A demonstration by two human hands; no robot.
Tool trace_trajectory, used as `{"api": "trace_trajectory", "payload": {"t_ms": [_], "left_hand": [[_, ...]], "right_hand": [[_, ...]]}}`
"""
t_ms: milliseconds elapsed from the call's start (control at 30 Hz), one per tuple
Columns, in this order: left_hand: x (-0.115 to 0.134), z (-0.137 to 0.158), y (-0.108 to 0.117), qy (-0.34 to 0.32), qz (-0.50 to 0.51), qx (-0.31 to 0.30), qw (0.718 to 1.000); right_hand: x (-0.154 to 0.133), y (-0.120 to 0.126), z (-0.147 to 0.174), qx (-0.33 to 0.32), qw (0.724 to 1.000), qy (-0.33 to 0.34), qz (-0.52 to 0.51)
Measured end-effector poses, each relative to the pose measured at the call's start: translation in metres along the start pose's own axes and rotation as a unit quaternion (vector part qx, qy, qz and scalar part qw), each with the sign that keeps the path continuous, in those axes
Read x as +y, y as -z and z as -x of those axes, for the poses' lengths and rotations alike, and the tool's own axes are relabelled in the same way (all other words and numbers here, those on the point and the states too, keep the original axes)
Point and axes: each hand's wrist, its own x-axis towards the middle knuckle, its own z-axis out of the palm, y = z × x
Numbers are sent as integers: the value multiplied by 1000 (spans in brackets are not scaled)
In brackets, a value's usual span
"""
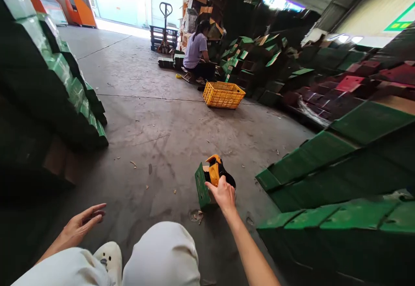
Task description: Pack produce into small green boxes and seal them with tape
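Observation:
My right hand (223, 195) is closed around a yellow-and-black tape dispenser (214, 171) in front of my knees, thumb pointing left. The dispenser rests on or against a small green cardboard box (201, 187) on the floor; the exact contact is hidden. The handle is mostly covered by my fingers. At lower left, my left hand (78, 227) hovers beside my leg with its fingers extended and holds nothing.
Stacked green cartons rise at left (74, 82) and right (324, 156). Ahead stands a yellow plastic crate (223, 95); behind it a person (196, 50) sits low beside heaped green boxes. A pallet jack (165, 26) stands farther back. Scraps litter the concrete floor (136, 117).

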Motion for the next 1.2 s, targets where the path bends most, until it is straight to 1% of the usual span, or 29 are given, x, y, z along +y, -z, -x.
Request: {"api": "trace_trajectory", "payload": {"t_ms": [33, 100, 167, 200, 300, 400, 500, 567, 600, 667, 733, 800, 833, 900, 933, 967, 1000, 1067, 1133, 1200], "left_hand": [[1, -10, -13, 6, 16, -3, 1000], [2, -25, -37, 10, 32, -38, 999], [6, -37, -60, 5, 33, -76, 997], [9, -43, -71, -4, 31, -100, 994], [25, -59, -100, -31, 9, -180, 983], [40, -73, -120, -33, -35, -255, 966], [45, -83, -134, -42, -55, -293, 954], [43, -86, -142, -56, -49, -302, 950], [41, -87, -146, -60, -43, -307, 949], [37, -84, -154, -61, -22, -318, 946], [32, -79, -160, -66, 10, -325, 943], [25, -74, -162, -91, 38, -294, 951], [22, -73, -160, -107, 34, -258, 959], [15, -73, -151, -124, -15, -166, 978], [13, -75, -144, -121, -53, -124, 983], [12, -78, -136, -114, -92, -97, 984], [13, -81, -128, -109, -127, -85, 982], [19, -90, -113, -113, -177, -87, 974], [29, -98, -103, -134, -211, -90, 964], [36, -104, -95, -161, -215, -89, 959]], "right_hand": [[6, -18, -6, -16, 999, 9, 31], [8, -49, -15, -45, 997, 20, 63], [3, -71, -21, -58, 995, 23, 74], [0, -78, -24, -58, 995, 24, 77], [-6, -85, -31, -62, 995, 14, 76], [-5, -81, -39, -80, 996, -12, 44], [-8, -78, -41, -78, 997, -21, 7], [-23, -84, -35, -71, 997, -15, -19], [-35, -89, -29, -71, 997, -6, -34], [-70, -105, -12, -81, 994, 27, -68], [-112, -122, 9, -102, 986, 74, -105], [-151, -133, 28, -134, 966, 121, -187], [-166, -134, 34, -148, 950, 144, -236], [-183, -129, 35, -152, 922, 178, -310], [-186, -123, 30, -139, 917, 187, -325], [-185, -116, 22, -117, 920, 189, -324], [-181, -107, 12, -91, 927, 183, -313], [-168, -92, -10, -49, 944, 166, -283], [-153, -84, -27, -35, 958, 149, -241], [-140, -87, -35, -48, 971, 135, -193]]}}
